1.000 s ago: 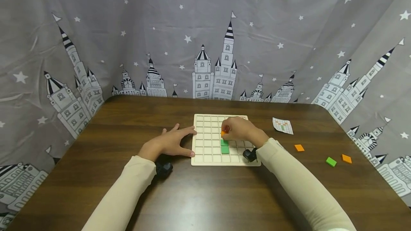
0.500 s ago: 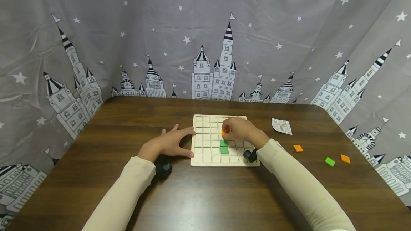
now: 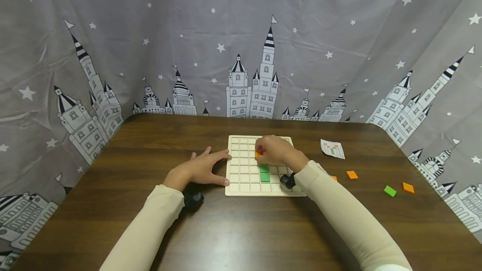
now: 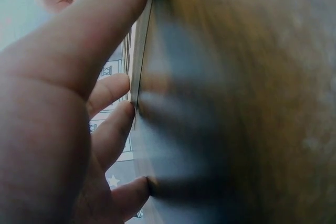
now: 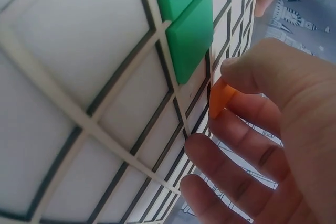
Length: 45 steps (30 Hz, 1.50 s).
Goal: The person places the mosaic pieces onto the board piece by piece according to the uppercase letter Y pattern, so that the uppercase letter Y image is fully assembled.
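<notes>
A pale wooden grid board (image 3: 244, 176) lies on the table, two green square tiles (image 3: 265, 177) set in neighbouring cells of one column. Just beyond those tiles, my right hand (image 3: 278, 150) pinches an orange square tile (image 5: 221, 97) between thumb and fingers. In the right wrist view this tile is held tilted, close to the grid; whether it touches the board I cannot tell. My left hand (image 3: 199, 168) is spread at the board's left side, thumb and fingertips touching the edge. The left wrist view shows its fingers (image 4: 114, 132) stretched along that edge.
To the right lie an orange tile (image 3: 352, 175), another orange tile (image 3: 408, 187) and a light green tile (image 3: 390, 191). One more orange piece (image 3: 334, 177) peeks out behind the right sleeve. A small card with a coloured grid pattern (image 3: 332, 149) lies behind them. A grey castle curtain (image 3: 169, 32) hangs beyond the table.
My right hand has shifted slightly left over the board, still pinching the orange tile. Part of another orange piece now shows beside the right sleeve. The left hand keeps its place.
</notes>
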### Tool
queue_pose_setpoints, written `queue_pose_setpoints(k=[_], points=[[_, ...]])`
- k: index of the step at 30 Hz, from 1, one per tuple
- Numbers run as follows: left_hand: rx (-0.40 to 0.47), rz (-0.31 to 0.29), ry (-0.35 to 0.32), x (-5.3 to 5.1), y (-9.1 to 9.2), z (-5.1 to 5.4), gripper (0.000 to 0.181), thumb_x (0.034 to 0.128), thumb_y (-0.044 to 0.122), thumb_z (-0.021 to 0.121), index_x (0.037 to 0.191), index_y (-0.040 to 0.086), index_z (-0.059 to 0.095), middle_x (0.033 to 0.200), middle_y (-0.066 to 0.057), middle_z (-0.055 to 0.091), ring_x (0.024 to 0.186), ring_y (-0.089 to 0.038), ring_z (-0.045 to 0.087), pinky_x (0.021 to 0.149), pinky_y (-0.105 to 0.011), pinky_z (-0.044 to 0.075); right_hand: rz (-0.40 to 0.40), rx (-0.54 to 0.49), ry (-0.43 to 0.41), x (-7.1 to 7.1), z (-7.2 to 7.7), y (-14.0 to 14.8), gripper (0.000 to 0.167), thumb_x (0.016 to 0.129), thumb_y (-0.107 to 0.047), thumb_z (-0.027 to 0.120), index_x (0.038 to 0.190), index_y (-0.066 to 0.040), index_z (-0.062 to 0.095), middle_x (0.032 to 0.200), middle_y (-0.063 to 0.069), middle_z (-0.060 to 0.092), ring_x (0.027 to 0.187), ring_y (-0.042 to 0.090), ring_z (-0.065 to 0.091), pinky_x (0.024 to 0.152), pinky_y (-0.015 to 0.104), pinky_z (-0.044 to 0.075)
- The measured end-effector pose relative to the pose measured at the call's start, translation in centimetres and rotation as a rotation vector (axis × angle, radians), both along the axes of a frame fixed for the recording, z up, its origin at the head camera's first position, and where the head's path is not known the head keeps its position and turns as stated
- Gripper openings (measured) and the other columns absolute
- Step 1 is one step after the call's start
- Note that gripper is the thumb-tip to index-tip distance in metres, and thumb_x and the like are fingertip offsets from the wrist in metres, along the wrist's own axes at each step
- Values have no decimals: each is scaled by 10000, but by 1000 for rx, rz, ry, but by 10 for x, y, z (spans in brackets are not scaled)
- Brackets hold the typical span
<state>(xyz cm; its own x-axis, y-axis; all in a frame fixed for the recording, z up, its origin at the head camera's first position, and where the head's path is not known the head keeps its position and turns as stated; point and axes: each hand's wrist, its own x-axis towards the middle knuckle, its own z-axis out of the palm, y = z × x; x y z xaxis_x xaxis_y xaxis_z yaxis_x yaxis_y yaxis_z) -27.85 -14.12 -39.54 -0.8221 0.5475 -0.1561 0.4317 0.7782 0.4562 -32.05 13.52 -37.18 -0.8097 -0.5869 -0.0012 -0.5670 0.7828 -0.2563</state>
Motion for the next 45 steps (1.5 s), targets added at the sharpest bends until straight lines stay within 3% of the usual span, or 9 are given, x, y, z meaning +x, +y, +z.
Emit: queue_pose_setpoints(k=[17,33,39,45], points=[[28,-4,-25,0,0,0,832,838,538,790,1527,236,435,1660,-15,242,1502,-466,27,1065,-785,4,-50,25,21,5,2,25,105,857,-158,746,861,-110,653,811,-2,590,744,176,534,649,334,449],[30,-16,-23,-2,0,-2,846,834,555,785,1526,219,435,1660,-30,245,1494,-488,32,1040,-808,2,-267,91,-44,11,-3,107,143,863,-146,736,943,-60,653,886,53,613,785,233,570,691,409,488],[34,-8,-15,-4,0,-4,863,825,564,789,1531,216,436,1655,-39,258,1492,-496,41,1033,-817,12,-268,119,-47,11,-3,119,143,847,-122,731,954,-58,661,864,46,612,780,234,577,698,419,493],[29,-15,-13,-4,1,-2,872,825,573,784,1535,211,430,1655,-47,258,1487,-507,45,1025,-824,17,-263,114,-46,18,7,132,172,873,-161,715,1004,-52,688,889,52,646,796,236,593,728,442,512]])
